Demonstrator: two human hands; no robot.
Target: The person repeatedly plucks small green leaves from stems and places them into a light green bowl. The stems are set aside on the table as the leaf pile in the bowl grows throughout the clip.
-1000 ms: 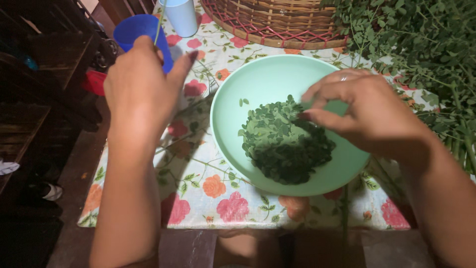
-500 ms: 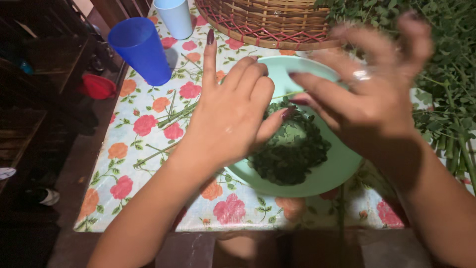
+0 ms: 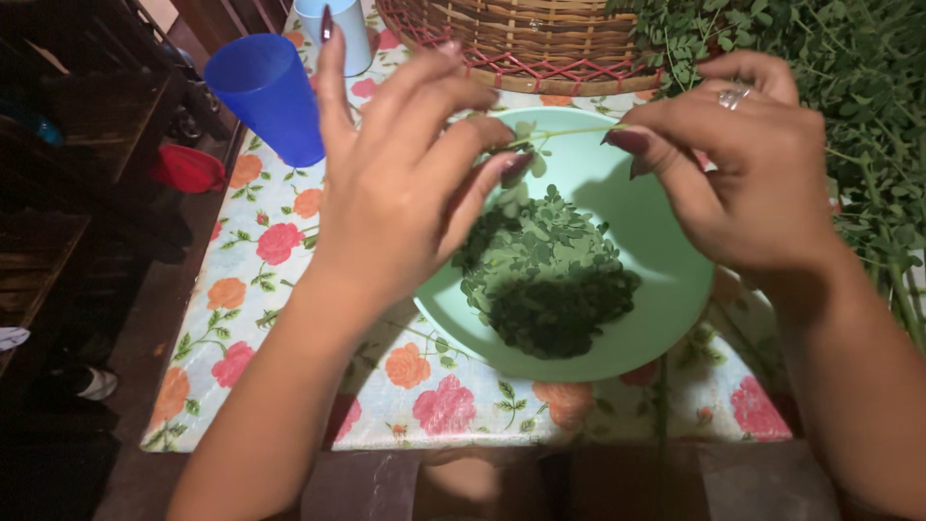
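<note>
A thin green sprig (image 3: 564,133) with small leaves stretches between my two hands above a mint green bowl (image 3: 651,299). My left hand (image 3: 400,178) pinches the sprig's left end between thumb and fingers, its index finger pointing up. My right hand (image 3: 738,159), with a ring on one finger, pinches the right end. A heap of small picked green leaves (image 3: 545,280) lies in the bowl below both hands.
A blue cup (image 3: 265,92) and a pale blue cup (image 3: 352,29) stand at the back left of the floral tablecloth (image 3: 270,280). A woven basket (image 3: 540,39) sits behind the bowl. Leafy branches (image 3: 858,87) pile up at the right. Bare stems (image 3: 338,222) lie on the cloth.
My left hand came from the blue cup to the bowl. My right hand rose off the leaf heap, and both now pinch a sprig above the bowl.
</note>
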